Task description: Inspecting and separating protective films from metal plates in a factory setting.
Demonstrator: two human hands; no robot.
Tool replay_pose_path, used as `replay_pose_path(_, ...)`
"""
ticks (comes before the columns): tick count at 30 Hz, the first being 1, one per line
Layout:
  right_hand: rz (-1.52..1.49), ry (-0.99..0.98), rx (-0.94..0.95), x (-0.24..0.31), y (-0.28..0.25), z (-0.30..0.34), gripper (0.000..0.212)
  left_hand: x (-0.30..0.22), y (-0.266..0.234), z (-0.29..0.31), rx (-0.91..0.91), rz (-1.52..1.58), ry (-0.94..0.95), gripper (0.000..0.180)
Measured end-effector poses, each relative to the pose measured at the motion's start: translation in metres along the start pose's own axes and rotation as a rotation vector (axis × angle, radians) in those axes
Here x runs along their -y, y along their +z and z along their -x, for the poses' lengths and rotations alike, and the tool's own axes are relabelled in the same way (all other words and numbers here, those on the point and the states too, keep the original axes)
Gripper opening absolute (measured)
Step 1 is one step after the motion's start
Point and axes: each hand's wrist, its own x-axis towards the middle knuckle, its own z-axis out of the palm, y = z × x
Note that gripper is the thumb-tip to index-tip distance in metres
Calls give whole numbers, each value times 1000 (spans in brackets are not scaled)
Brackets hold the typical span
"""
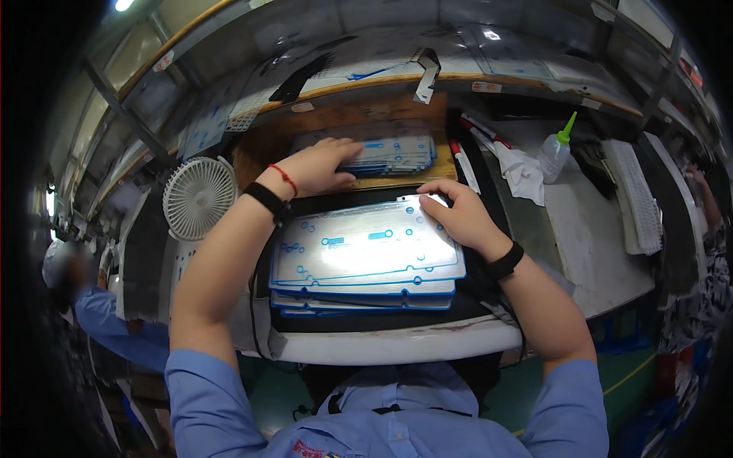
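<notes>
In front of me lies a stack of flat silver metal plates (359, 248) with blue outlines, holes and slots, its layers slightly fanned at the near edge. My right hand (462, 217) is closed at the far right corner of the top plate, thumb on its face and index finger along the far edge. Beyond, a second stack of similar, smaller-looking plates (401, 153) sits in an open wooden box (366, 114). My left hand (324, 164) reaches over the left part of that stack, fingers stretched out and thumb apart. Its fingertips touch or nearly touch the plates.
A white fan (200, 198) stands at left. On the right are markers (466, 168), a white cloth (523, 172), a green-tipped squeeze bottle (556, 153) and a white textured pad (635, 198). A shelf holds a bent metal bracket (427, 76). Another person (114, 305) is at far left.
</notes>
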Motion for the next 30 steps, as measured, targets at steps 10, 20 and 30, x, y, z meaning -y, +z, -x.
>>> replay_pose_path(10,26,-87,-8,-4,1,1,27,-3,-10,1,-130,65,-183,54)
replay_pose_path(20,71,-46,42,-1,-3,4,18,-150,-19,152,141,654,264,53)
replay_pose_path(30,-14,-41,56,-6,5,-2,19,-169,268,211,116,609,149,36)
